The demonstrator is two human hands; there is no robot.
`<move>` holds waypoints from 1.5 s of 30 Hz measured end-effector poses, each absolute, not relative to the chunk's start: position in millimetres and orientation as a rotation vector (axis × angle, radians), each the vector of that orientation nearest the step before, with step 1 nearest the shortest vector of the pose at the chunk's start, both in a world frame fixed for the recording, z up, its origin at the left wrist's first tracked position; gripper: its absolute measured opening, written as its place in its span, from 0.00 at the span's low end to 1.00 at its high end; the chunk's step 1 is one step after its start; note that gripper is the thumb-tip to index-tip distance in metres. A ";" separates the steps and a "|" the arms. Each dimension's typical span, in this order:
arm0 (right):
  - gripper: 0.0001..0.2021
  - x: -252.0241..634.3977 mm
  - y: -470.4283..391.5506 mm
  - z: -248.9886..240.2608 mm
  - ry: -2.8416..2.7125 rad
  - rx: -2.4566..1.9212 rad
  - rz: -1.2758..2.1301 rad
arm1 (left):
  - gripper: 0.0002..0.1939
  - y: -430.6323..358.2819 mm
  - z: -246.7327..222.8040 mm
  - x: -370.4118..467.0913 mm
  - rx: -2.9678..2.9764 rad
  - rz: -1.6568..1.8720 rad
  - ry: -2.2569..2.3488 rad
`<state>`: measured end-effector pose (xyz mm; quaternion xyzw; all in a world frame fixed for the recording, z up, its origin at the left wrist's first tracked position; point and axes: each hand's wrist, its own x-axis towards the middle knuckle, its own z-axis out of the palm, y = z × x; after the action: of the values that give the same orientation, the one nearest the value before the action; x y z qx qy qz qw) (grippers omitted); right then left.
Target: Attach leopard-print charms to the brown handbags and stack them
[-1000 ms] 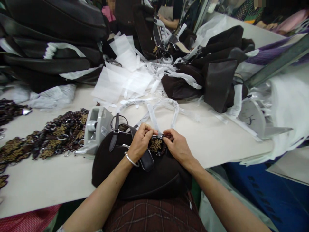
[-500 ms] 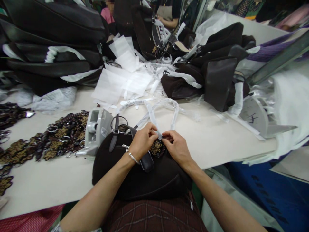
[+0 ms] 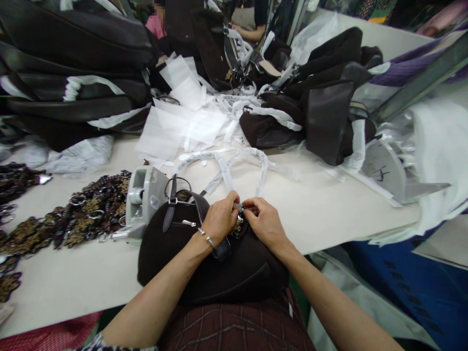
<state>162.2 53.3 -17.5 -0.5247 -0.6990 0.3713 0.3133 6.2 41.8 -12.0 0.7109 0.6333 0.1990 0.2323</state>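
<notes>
Have turned the left hand [image 3: 221, 219] further over the round brown-and-gold patterned charm [image 3: 239, 229] since the earlier frame, hiding more of it. Angle both wrists inward, clamping left and right hand [image 3: 266, 222] fingertips on its top, against the dark brown fabric bag [image 3: 226, 278]; cannot tell whether fastened. See many loose brown-and-gold charms [image 3: 109, 200] left of the bag.

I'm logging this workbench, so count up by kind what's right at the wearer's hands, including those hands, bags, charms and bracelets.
Hands: 2, left hand and right hand
Bags: 1, the dark bag beneath them
Charms: 1, the patterned charm at the fingertips
Bracelets: 1, the silver bracelet
Total: 5
</notes>
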 end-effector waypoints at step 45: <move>0.11 169.7 65.2 -7.1 -1.561 -1.545 1.509 | 0.12 34.5 -13.4 19.5 1.525 0.824 1.731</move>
<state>169.7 65.2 -7.1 -0.5635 -0.5692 0.5502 0.2362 19.5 34.5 -13.4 0.5857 0.6646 0.3165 0.3392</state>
